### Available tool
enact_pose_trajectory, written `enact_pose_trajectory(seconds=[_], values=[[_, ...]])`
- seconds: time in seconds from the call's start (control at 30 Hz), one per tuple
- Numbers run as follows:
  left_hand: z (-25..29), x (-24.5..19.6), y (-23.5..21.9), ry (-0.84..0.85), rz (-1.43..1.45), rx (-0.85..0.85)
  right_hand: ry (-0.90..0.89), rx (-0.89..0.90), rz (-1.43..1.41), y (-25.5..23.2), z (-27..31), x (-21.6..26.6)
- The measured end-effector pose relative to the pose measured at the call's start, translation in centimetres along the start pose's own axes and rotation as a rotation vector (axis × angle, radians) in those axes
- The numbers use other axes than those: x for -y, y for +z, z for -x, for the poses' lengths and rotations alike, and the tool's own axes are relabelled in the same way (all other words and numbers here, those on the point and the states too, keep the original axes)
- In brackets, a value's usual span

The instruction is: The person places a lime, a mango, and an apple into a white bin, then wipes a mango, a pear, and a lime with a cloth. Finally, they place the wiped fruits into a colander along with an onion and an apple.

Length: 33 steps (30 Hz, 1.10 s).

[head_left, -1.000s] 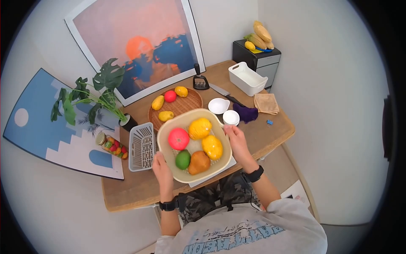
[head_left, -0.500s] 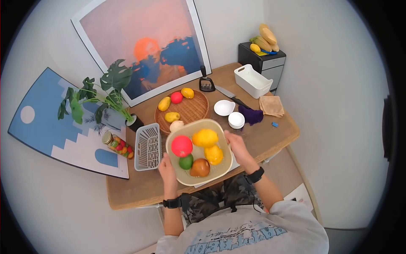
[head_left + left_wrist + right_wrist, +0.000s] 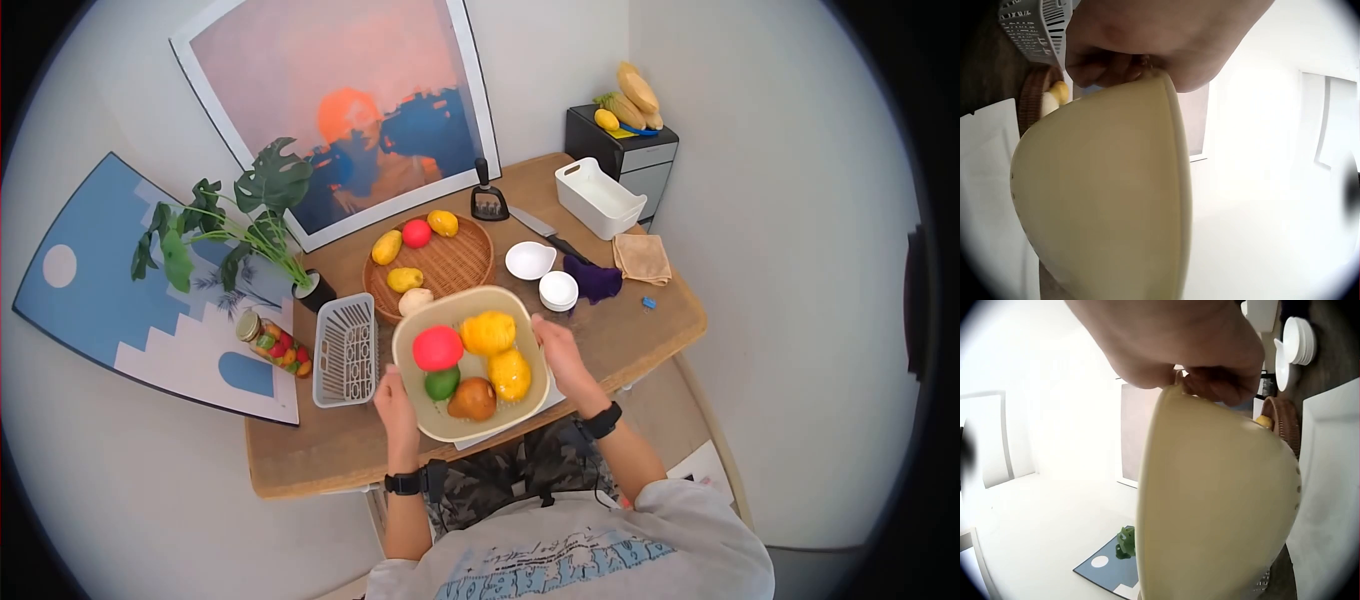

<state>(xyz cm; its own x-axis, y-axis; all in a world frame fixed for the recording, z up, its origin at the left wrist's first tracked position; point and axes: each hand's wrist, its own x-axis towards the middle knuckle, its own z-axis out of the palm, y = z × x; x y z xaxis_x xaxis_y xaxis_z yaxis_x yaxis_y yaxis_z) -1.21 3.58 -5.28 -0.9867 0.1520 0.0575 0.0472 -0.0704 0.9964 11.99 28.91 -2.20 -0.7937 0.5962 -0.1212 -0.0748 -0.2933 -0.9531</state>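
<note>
Both hands hold a cream colander (image 3: 468, 366) up over the table's front edge. My left hand (image 3: 397, 408) grips its left rim, and my right hand (image 3: 566, 358) grips the right rim. Inside lie a pink-red round fruit (image 3: 438, 348), two yellow fruits (image 3: 489, 333), a green fruit (image 3: 442, 382) and a brown pear-like fruit (image 3: 472, 399). In the left wrist view, curled fingers of the left hand (image 3: 1154, 37) meet the rim. The right wrist view shows the right hand (image 3: 1191, 344) likewise, with small drain holes low in the colander wall (image 3: 1216, 494).
Under the colander lies a white flat tray (image 3: 1329, 481). A grey basket (image 3: 346, 350) stands left; behind is a wicker tray (image 3: 450, 262) with several fruits. White bowls (image 3: 530, 261), a purple cloth (image 3: 594, 279), a knife (image 3: 535, 222) and a white bin (image 3: 600, 197) are to the right.
The colander has shifted slightly right and down in the head view, and the fruits inside have moved about. A pale round item on the wicker tray's near edge has come into view.
</note>
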Motion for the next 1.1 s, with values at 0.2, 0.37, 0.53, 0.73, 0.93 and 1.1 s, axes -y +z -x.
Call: enact_pose_trajectory(seconds=[0.2, 0.37, 0.53, 0.73, 0.93, 1.1], values=[[0.8, -5.3, 1.3, 0.052, 0.006, -0.062, -0.079, -0.022, -0.033, 0.8, 0.1, 0.4], [0.2, -9.5, 0.8, 0.153, 0.012, -0.01, -0.287, 0.063, -0.037, 1.7, 0.8, 4.8], [0.2, -0.4, 0.5, -0.089, -0.089, -0.034, 0.034, -0.058, 0.044, -0.3, 0.2, -2.4], [-0.1, -5.6, 0.5, 0.1, -0.054, -0.016, -0.165, -0.002, 0.027, 1.1, 0.6, 2.8], [0.8, -8.4, 0.7, 0.136, 0.022, 0.008, -0.297, 0.065, 0.045, 0.5, 1.7, 3.9], [1.2, -3.0, 1.5, -0.169, 0.076, -0.019, -0.014, -0.072, 0.083, -0.6, 1.1, -1.3]])
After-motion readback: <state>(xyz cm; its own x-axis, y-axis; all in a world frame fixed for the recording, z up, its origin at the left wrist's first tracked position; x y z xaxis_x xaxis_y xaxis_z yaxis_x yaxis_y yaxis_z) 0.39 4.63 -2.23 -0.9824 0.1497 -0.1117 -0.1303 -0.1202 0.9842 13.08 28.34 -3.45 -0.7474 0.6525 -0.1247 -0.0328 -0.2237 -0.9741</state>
